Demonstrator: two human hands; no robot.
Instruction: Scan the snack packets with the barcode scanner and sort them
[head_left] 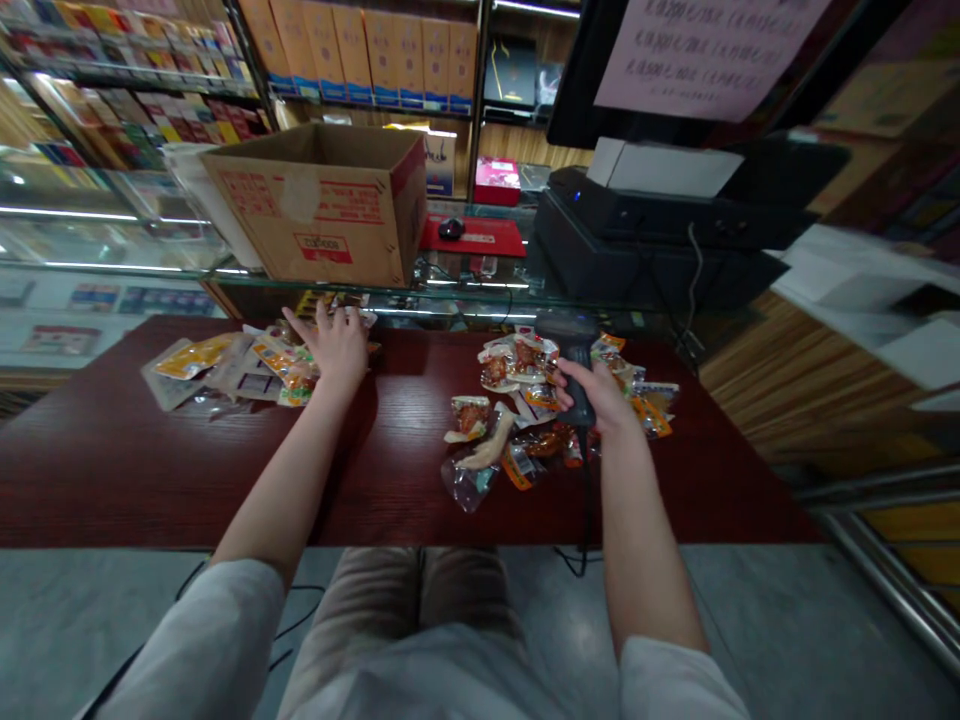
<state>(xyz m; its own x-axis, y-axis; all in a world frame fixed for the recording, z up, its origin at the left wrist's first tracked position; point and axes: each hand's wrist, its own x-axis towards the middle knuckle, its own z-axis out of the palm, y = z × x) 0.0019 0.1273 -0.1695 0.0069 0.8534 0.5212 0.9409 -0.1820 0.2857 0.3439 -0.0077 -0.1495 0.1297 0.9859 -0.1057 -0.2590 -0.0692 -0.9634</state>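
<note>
My right hand [600, 393] is wrapped round the handle of a black barcode scanner [576, 338], its cord hanging past the table's front edge. Under and around the scanner lie several small snack packets [517, 360]. Nearer to me is a clear packet with a pale chicken foot [489, 445] in it. My left hand [337, 342] is spread, palm down, beside a second pile of snack packets [285, 362] on the left. Whether its fingertips touch the packets behind it I cannot tell.
An open cardboard box [322, 215] stands on the glass counter behind the dark red table [397, 470]. A black mouse [451, 229] lies on a red mat [495, 238]. A black printer-like machine [652, 215] sits at the back right. Shelves with boxed goods [375, 50] line the back.
</note>
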